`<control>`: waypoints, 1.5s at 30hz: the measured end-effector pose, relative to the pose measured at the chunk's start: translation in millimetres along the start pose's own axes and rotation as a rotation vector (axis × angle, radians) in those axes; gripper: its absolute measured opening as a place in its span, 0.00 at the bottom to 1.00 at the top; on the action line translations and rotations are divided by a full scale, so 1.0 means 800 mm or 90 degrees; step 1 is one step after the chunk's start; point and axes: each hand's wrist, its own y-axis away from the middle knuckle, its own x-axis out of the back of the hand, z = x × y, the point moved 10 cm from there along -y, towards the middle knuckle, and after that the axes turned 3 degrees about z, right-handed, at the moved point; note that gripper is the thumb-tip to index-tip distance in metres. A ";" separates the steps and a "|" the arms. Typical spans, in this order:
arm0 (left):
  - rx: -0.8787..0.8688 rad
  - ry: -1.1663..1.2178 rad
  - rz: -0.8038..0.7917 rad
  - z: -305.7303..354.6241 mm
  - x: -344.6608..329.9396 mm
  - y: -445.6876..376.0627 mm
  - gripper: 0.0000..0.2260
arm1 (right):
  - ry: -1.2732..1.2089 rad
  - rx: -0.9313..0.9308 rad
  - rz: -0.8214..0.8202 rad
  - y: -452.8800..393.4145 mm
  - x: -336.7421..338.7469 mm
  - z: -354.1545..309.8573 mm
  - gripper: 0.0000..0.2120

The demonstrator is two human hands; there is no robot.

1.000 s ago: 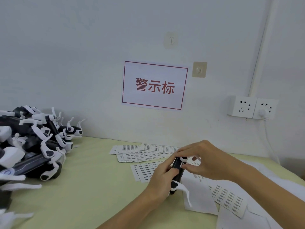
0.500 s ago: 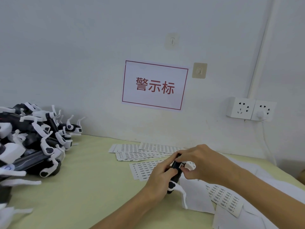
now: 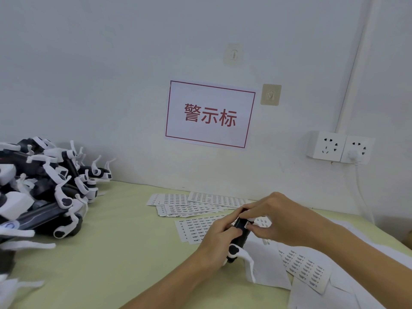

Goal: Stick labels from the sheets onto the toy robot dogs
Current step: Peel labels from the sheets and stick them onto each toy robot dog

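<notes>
A black and white toy robot dog (image 3: 239,237) is being gripped by the left hand (image 3: 217,238), whose fingers are curled round its body, the thumb lying across the black top. A small white label (image 3: 248,224) is being pinched against the dog's upper end by the bent fingertips of the right hand (image 3: 278,218). The dog is being held just above the label sheets (image 3: 196,205), near the table's (image 3: 111,241) far edge. More dogs are being kept in a pile (image 3: 42,190) at the left edge. Since half a second ago, the right fingers have been drawn closer onto the dog's end.
</notes>
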 end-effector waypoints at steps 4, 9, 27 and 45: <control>0.001 0.009 -0.005 -0.002 0.000 -0.002 0.25 | 0.080 -0.003 -0.031 -0.002 -0.006 -0.001 0.10; 0.003 0.003 -0.005 -0.002 -0.002 -0.002 0.25 | 0.104 0.006 -0.024 0.000 -0.010 -0.003 0.12; 0.000 0.019 0.002 0.003 -0.001 0.000 0.24 | 0.049 0.016 0.013 -0.005 -0.003 -0.008 0.12; -0.002 -0.011 -0.002 0.003 0.000 0.001 0.24 | 0.014 -0.009 0.006 -0.003 -0.003 -0.005 0.11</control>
